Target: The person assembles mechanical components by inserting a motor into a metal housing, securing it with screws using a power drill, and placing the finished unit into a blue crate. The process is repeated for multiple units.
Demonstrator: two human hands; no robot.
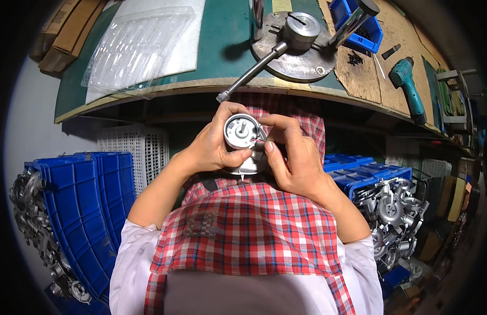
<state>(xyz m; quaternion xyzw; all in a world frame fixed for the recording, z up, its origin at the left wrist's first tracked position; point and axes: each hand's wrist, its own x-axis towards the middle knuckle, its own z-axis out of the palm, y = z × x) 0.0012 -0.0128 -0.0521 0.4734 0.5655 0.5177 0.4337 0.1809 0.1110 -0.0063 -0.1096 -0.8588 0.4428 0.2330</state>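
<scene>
My left hand (pixel 216 140) is wrapped round a silver metal housing with a round electric motor (pixel 242 131) in it, a shaft standing up from its middle. It is held over my lap, in front of the bench edge. Thin wires, one of them red, come out at the motor's right side. My right hand (pixel 290 152) pinches at these wires (pixel 259 140) with thumb and forefinger. Below the motor, a silver part of the housing (pixel 249 166) shows between the hands. The palm side of both hands is hidden.
On the green bench (pixel 222 58) stands a round metal press fixture (pixel 293 52) with a lever. A green drill (pixel 409 86), black screws (pixel 355 58) and a blue bin (pixel 359 26) lie to its right. Clear plastic trays (pixel 138 47) lie left. Blue crates (pixel 81 199) and metal parts (pixel 393 210) flank me.
</scene>
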